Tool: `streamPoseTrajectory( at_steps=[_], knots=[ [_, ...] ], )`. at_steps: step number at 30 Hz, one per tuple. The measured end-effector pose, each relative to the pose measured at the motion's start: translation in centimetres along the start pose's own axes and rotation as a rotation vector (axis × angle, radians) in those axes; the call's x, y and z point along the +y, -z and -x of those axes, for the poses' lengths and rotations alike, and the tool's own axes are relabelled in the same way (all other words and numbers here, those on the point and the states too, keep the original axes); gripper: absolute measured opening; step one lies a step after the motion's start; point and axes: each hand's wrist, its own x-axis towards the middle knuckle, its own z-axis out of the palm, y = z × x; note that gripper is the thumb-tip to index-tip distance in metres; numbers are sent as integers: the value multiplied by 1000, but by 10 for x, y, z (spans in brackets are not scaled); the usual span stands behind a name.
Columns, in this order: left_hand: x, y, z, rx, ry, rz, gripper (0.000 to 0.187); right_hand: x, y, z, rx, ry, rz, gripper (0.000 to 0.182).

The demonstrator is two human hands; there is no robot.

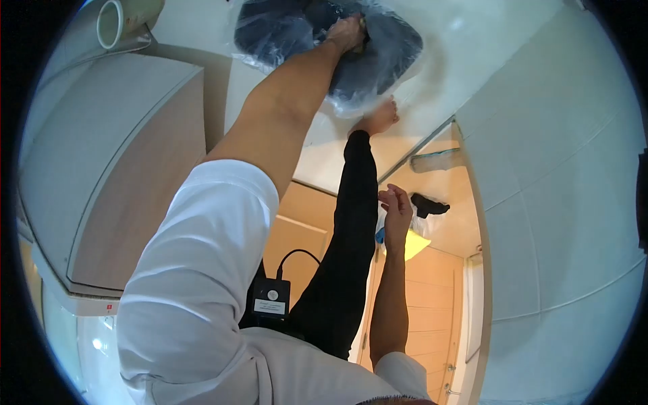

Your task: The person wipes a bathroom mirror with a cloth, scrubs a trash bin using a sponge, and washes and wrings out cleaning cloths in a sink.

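Observation:
My left hand (347,34) reaches forward into a dark mass (280,34) wrapped in clear plastic (398,47). Its fingers are closed, and a small beige bit shows beside them. What they grip I cannot make out. My right hand (397,200) is raised beside my black-trousered leg (344,236), apart from the plastic. Its fingers are loosely bent with no object visible in them. My bare foot (379,118) stands on the pale floor close to the plastic's near edge.
A rounded cabinet (135,169) is on the left, with a pale pipe-like cylinder (111,23) above it. A tiled wall (560,202) runs along the right. Past a doorway edge lie a black item (428,205) and a yellow item (415,244). A wooden door (418,304) stands behind.

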Motion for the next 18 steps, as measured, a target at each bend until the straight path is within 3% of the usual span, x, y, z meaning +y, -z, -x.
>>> streamPoseTrajectory(
  at_steps=[5, 7, 11, 13, 15, 17, 18],
  knots=[
    [6, 30, 16, 288, 248, 293, 36, -32, -16, 19, 13, -17, 24, 25],
    [11, 50, 31, 219, 437, 661, 46, -58, -25, 22, -15, 122, 67, 25],
    [21, 75, 53, 134, 395, 841, 38, -124, -61, -1, -154, 470, 58, 24],
    [31, 95, 80, 49, 406, 1291, 29, -183, -95, -17, -190, 600, 158, 29],
    [34, 108, 96, -10, 409, 1338, 29, -214, -132, -44, -68, 777, 323, 36],
    [37, 119, 119, -86, 398, 1307, 23, -226, -164, -78, 93, 801, 647, 38],
    [32, 113, 118, -84, 401, 1315, 23, -231, -172, -85, 90, 803, 654, 38]
  ],
)
